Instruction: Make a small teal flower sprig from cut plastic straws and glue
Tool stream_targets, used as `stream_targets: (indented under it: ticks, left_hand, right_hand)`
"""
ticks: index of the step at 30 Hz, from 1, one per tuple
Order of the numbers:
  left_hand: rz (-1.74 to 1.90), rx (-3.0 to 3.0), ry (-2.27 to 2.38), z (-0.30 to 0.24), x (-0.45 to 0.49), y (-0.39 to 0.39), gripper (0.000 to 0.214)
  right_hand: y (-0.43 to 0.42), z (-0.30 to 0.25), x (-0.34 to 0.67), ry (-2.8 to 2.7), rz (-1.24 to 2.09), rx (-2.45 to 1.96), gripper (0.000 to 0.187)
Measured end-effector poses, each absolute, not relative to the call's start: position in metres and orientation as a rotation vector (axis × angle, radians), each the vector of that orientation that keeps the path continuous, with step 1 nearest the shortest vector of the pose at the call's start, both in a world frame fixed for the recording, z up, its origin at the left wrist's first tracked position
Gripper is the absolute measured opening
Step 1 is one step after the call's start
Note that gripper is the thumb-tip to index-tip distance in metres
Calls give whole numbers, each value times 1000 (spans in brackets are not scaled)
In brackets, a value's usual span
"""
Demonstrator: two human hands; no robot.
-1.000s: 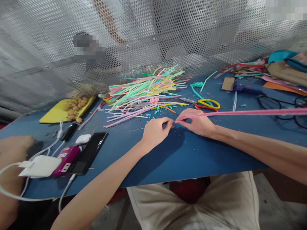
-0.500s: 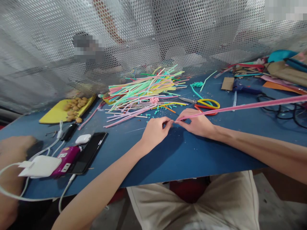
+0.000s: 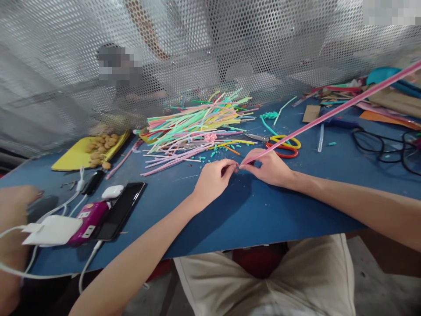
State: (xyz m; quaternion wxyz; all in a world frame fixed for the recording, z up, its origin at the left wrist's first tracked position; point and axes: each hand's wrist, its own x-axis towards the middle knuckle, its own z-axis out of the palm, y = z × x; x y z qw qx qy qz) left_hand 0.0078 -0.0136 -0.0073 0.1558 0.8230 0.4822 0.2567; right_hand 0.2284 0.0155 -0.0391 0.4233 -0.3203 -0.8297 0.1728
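Note:
A long pink pipe cleaner [image 3: 332,113] runs from my right hand [image 3: 268,166] up and out past the right edge of the view. That hand pinches it near its end with thumb and forefinger. Close beside it, my left hand [image 3: 215,177] is closed in a pinch, its fingertips almost touching those of the right hand; whatever lies between them is too small to make out. Scissors [image 3: 283,145] with yellow and red handles lie just behind my right hand. Beyond my hands spreads a pile of coloured pipe cleaners [image 3: 197,120], with a small pink curled piece [image 3: 211,137] at its front.
On the left are a phone [image 3: 121,210], a purple power strip [image 3: 88,221], a white charger [image 3: 54,229] and another person's arm [image 3: 15,210]. A yellow pad [image 3: 70,156] holds brown lumps. A glue gun [image 3: 340,122] with a black cord lies right. Perforated metal [image 3: 256,35] stands behind.
The pipe cleaner's free length has swung upward on the right, now slanting more steeply. Both my hands stay nearly in place. The other person's hand at left has shifted slightly left.

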Motion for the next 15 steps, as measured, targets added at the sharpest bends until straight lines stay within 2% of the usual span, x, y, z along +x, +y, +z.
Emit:
stream_targets:
  ticks: [7, 15]
  left_hand:
    - [731, 2517, 1354, -8, 6, -12, 19]
    - [705, 2776, 1221, -9, 1, -12, 25]
  right_hand:
    - [13, -36, 228, -2034, 485, -862, 16]
    - [14, -36, 230, -1953, 661, -984, 15]
